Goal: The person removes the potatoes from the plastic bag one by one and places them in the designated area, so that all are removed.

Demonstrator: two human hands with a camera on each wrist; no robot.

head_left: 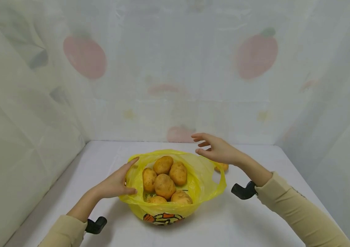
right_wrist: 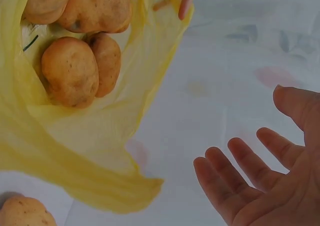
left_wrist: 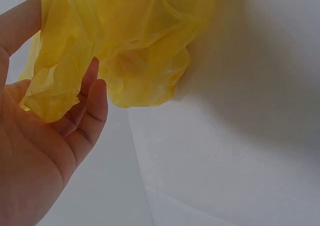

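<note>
A yellow plastic bag (head_left: 199, 178) stands open in the middle of the white table (head_left: 255, 219), with several potatoes (head_left: 164, 185) inside. My left hand (head_left: 116, 181) lies against the bag's left rim, fingers straight along it and thumb below. In the left wrist view the bag's film (left_wrist: 135, 40) drapes over my left hand (left_wrist: 45, 151). My right hand (head_left: 218, 149) hovers above the bag's far right rim, holding nothing. Its palm and spread fingers (right_wrist: 270, 186) show beside the bag (right_wrist: 90, 151) and the potatoes (right_wrist: 70, 73). One loose potato (head_left: 222, 167) (right_wrist: 22, 213) lies on the table behind the bag.
Pale curtains (head_left: 175, 85) printed with fruit close in the table at the back and both sides. Black wrist mounts (head_left: 244, 190) (head_left: 96, 225) sit on my forearms. The bag's right handle loop (head_left: 221, 181) sticks out sideways.
</note>
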